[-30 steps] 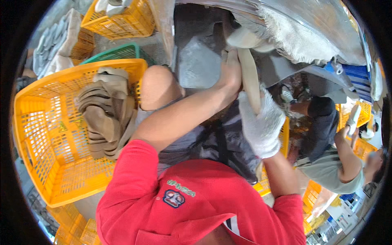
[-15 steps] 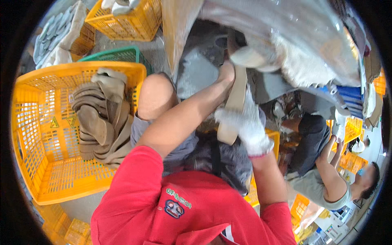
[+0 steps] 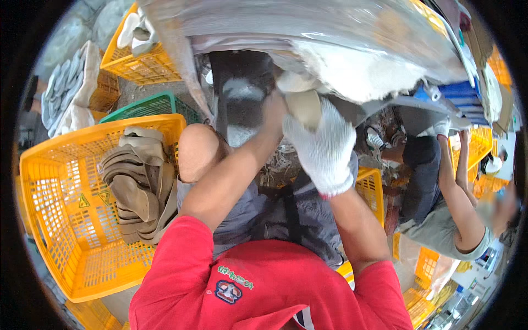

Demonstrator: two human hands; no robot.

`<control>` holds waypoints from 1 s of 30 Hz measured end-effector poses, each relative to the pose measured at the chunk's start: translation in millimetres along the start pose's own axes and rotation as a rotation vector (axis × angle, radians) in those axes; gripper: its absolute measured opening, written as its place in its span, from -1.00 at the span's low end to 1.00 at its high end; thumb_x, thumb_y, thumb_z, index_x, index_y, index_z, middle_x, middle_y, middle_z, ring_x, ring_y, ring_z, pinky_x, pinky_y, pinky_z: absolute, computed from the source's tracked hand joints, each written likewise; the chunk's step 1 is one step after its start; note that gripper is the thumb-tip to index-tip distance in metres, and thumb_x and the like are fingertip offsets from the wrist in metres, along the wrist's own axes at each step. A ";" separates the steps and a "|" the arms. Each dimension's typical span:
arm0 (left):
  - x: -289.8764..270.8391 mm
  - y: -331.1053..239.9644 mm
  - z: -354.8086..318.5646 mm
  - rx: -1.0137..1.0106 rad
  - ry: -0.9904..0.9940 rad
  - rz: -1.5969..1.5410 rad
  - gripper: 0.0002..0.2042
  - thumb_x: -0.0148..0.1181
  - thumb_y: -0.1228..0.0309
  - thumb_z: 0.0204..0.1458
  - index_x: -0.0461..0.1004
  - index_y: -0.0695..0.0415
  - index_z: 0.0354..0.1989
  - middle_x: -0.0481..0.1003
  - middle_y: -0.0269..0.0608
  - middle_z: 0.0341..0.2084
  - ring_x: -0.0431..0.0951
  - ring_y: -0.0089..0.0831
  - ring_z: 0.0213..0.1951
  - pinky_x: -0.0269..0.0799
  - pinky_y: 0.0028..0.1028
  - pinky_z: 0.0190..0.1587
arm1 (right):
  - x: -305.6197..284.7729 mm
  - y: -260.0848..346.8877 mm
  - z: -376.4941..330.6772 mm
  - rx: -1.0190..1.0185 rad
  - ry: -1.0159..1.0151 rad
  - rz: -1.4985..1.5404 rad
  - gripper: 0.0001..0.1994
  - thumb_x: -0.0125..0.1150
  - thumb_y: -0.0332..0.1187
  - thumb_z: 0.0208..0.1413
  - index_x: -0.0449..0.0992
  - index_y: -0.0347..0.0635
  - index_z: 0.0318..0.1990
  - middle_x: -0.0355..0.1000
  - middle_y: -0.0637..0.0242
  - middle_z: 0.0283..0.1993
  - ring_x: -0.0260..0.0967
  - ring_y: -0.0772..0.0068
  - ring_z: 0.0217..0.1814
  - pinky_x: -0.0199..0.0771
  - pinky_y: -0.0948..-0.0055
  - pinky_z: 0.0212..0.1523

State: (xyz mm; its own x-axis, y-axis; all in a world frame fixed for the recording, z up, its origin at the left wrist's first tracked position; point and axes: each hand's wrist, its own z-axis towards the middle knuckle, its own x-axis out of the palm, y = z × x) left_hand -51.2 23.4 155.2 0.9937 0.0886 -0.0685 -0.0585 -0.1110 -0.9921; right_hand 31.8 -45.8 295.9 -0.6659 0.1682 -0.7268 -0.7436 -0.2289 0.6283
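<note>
The gloved right hand has risen, fingers clenched around the tan sole; the bare left hand still touches it, grip unclear.

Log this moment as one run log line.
left hand: bare, on tan piece | right hand: gloved, gripping it | yellow crate: stacked tan pieces
</note>
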 end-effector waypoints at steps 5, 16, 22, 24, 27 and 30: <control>1.8 -11.6 -16.0 -0.415 0.077 -0.829 -0.25 -0.45 -0.24 0.39 0.44 0.22 0.15 0.57 -0.05 -0.11 0.63 -0.30 -0.12 0.58 -0.24 -0.02 | -8.2 -7.9 18.2 0.110 0.430 0.068 -0.66 0.43 -0.24 0.11 0.63 -0.25 -0.03 0.61 0.08 -0.10 0.60 0.28 -0.14 0.57 0.34 -0.17; -38.0 -43.6 -51.3 -0.218 0.111 -0.632 -0.29 -0.02 0.05 0.35 0.10 0.39 0.46 0.11 0.32 0.44 0.10 0.07 0.47 -0.01 -0.13 0.51 | -56.9 -31.2 -58.4 0.429 0.599 0.338 -0.50 0.33 -0.47 0.04 0.48 -0.32 0.19 0.52 0.17 0.05 0.46 0.40 0.04 0.46 0.38 0.05; -227.7 -26.5 -119.8 0.148 -0.938 0.693 -0.04 0.61 0.16 -0.26 0.11 0.39 0.21 0.29 0.14 0.03 0.39 0.02 0.11 0.27 -0.09 0.29 | -107.2 -130.4 -176.8 0.358 0.312 -0.347 -0.29 0.33 -0.38 0.06 0.28 -0.51 0.38 0.38 -0.18 0.34 0.34 0.00 0.37 0.23 0.22 0.41; -277.7 5.9 -114.0 0.059 -0.873 0.548 0.03 0.63 0.12 -0.28 0.15 0.43 0.31 0.29 0.25 0.20 0.35 0.18 0.22 0.27 -0.01 0.27 | -108.9 -141.1 -187.3 0.299 0.444 -0.515 -0.30 0.34 -0.36 0.10 0.28 -0.49 0.38 0.37 -0.17 0.35 0.34 -0.05 0.38 0.23 0.20 0.42; -317.0 41.5 -107.6 0.032 -0.768 0.669 0.17 0.60 0.11 -0.24 -0.04 0.45 0.45 0.03 0.31 0.44 0.08 0.15 0.46 0.12 -0.19 0.46 | -94.0 -120.5 -173.7 0.077 0.315 -0.370 -0.43 0.27 -0.39 0.22 0.35 -0.43 0.35 0.41 -0.14 0.33 0.40 0.00 0.33 0.29 0.20 0.37; -318.9 23.6 -130.2 -0.073 -0.473 0.567 -0.24 0.45 0.23 -0.13 0.30 0.33 0.26 0.44 0.28 0.12 0.48 0.15 0.16 0.42 -0.15 0.20 | -59.0 -59.4 -140.8 0.159 0.417 0.093 -0.64 0.15 -0.40 0.29 0.56 -0.38 0.17 0.48 -0.05 0.29 0.44 0.10 0.33 0.38 0.28 0.31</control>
State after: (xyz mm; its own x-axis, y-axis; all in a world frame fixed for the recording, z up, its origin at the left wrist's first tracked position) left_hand -357.0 -136.4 167.4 0.6644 0.4132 -0.6227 -0.5279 -0.3303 -0.7824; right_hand 123.8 -177.1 262.4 -0.6735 -0.2539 -0.6942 -0.7033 -0.0689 0.7075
